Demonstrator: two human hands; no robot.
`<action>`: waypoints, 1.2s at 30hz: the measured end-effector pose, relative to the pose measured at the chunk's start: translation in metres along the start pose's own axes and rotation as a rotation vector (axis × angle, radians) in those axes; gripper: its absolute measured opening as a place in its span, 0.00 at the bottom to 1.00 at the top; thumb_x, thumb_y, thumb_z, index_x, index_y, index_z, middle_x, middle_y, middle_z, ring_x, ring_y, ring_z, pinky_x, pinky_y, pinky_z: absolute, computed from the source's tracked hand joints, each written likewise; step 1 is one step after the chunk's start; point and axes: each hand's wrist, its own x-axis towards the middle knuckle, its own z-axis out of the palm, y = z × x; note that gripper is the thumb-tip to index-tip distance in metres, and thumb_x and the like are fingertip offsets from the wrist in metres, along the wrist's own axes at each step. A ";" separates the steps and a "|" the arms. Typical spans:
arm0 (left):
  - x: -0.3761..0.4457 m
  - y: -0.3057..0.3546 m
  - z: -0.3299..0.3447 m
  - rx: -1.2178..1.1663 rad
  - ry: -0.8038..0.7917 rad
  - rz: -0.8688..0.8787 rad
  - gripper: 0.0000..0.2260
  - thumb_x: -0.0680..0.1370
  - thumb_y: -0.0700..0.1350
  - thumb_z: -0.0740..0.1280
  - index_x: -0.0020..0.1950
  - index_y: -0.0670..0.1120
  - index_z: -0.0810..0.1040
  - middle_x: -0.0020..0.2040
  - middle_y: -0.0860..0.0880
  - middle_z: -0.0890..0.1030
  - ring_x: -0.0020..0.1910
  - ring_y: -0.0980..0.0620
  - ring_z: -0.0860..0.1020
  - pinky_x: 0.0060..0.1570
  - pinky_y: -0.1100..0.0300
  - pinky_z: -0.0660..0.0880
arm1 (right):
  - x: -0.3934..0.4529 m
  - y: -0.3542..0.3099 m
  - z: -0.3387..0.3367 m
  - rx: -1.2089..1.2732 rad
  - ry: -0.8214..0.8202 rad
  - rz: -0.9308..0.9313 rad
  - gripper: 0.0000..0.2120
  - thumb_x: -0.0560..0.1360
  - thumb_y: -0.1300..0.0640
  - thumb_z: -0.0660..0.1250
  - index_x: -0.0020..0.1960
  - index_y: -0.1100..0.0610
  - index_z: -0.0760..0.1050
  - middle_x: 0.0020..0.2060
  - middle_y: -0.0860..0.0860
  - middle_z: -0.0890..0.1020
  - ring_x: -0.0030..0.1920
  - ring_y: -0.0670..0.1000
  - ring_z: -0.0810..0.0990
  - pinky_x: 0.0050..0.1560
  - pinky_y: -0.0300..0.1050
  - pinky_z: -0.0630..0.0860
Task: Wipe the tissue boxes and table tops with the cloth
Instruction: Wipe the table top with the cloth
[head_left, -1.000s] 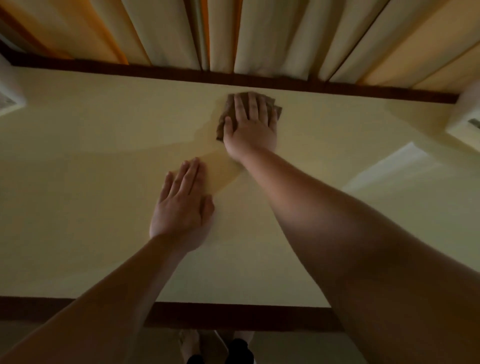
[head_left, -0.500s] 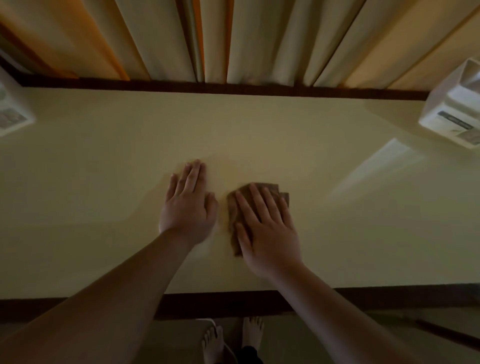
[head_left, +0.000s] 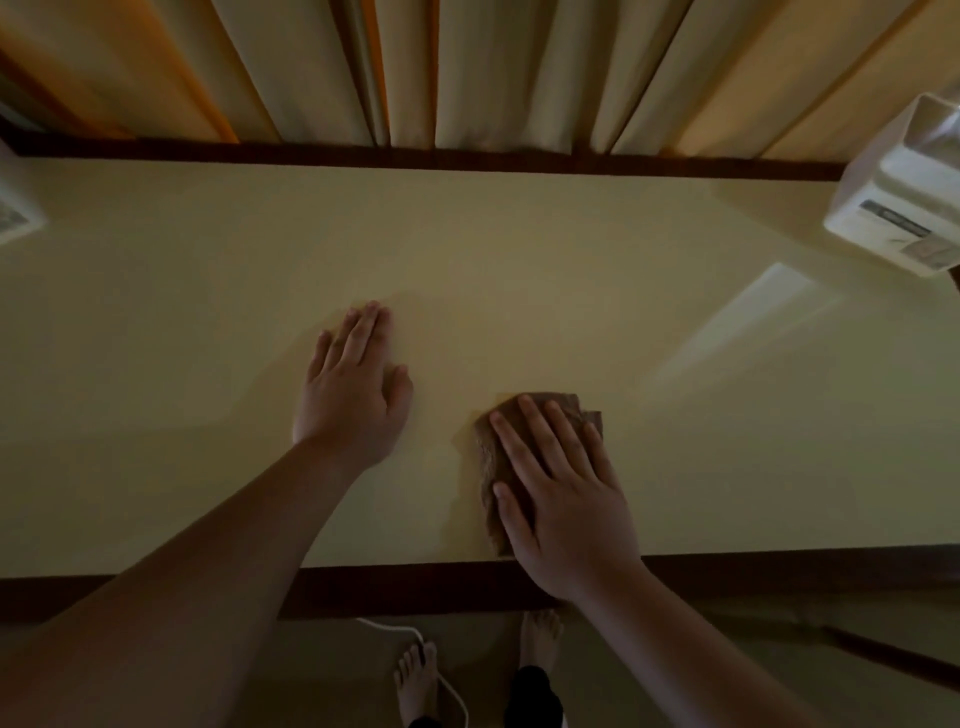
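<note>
The pale yellow bench (head_left: 519, 270) with dark brown wooden edging fills the middle of the frame. The right hand (head_left: 566, 499) lies flat, fingers straight and slightly spread, pressing the folded brown cloth (head_left: 491, 467) onto the bench just beside its near edge, lower centre-right; the heel of the hand overhangs that dark edging. The left hand (head_left: 353, 389) rests palm-down with fingers straight and together, left of the cloth and apart from it. A white tissue box (head_left: 898, 208) sits at the upper right, near the far edge. Another white box (head_left: 15, 218) is cut off at the left border. Broad bare bench surface lies between them. Cream pleated curtains (head_left: 467, 67) hang behind the far edge.
</note>
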 end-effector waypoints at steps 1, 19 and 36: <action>0.001 0.003 -0.002 0.007 0.001 -0.016 0.33 0.80 0.56 0.50 0.84 0.46 0.55 0.84 0.48 0.56 0.83 0.49 0.52 0.82 0.48 0.48 | 0.008 0.004 -0.002 0.007 0.009 0.002 0.30 0.86 0.36 0.43 0.86 0.40 0.40 0.86 0.45 0.44 0.86 0.49 0.39 0.85 0.58 0.45; -0.009 0.102 0.034 -0.012 0.085 -0.083 0.31 0.81 0.56 0.54 0.84 0.49 0.59 0.83 0.49 0.59 0.83 0.49 0.55 0.81 0.45 0.50 | 0.254 0.092 -0.065 0.022 0.097 0.180 0.32 0.84 0.37 0.44 0.87 0.43 0.46 0.87 0.50 0.48 0.86 0.55 0.46 0.84 0.57 0.41; -0.009 0.101 0.035 0.012 0.063 -0.096 0.31 0.81 0.57 0.54 0.84 0.50 0.57 0.84 0.50 0.57 0.83 0.50 0.53 0.82 0.45 0.47 | 0.147 0.108 -0.049 0.053 0.094 0.177 0.32 0.85 0.37 0.45 0.87 0.43 0.47 0.86 0.51 0.50 0.86 0.56 0.47 0.84 0.58 0.43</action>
